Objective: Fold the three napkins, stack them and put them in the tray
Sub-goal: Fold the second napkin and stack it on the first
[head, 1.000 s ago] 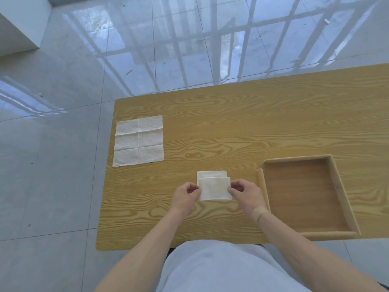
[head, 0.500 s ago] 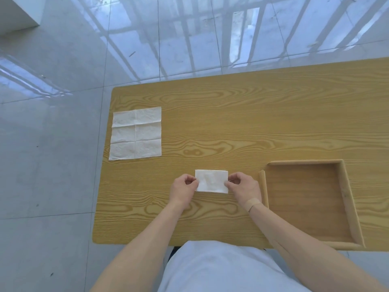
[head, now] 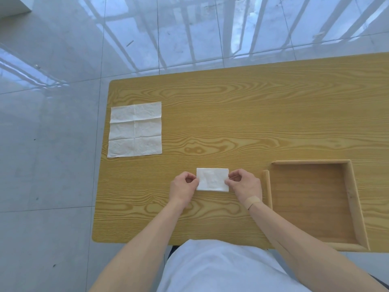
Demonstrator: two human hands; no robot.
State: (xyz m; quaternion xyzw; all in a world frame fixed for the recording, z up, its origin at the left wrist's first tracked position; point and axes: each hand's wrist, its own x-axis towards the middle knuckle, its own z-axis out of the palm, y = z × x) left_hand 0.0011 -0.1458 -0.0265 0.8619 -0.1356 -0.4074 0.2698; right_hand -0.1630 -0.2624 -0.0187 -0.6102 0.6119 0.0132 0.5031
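A glossy grey tiled floor point(head: 52, 144) fills the far and left side of the room, its polish throwing back pale streaks of window bars. On it stands a rectangular wooden table point(head: 252, 123) with rounded corners and a strong, swirling yellow-brown grain. Toward its near right sits a shallow square wooden tray point(head: 355, 207), plain and matte, with raised slat walls; its left slat looks slightly parted from the rest at the far corner. Nothing lies inside it.

Near the table's left edge an unfolded napkin point(head: 135, 129) lies flat: white, thin, faintly crinkled paper, creased into six panels, well apart from both hands.

In front of the person, between their hands and just left of the tray, a folded napkin point(head: 212, 179) rests on the table as a small white rectangle, soft and slightly dimpled. Whether another folded one lies beneath it I cannot tell. The left hand point(head: 182, 187) pinches its left edge with curled fingers; the right hand point(head: 244, 184) pinches its right edge the same way, knuckles up. A tan adhesive plaster point(head: 252, 200) crosses the right wrist. Both forearms are bare, and a light garment point(head: 221, 268) covers the person's front.
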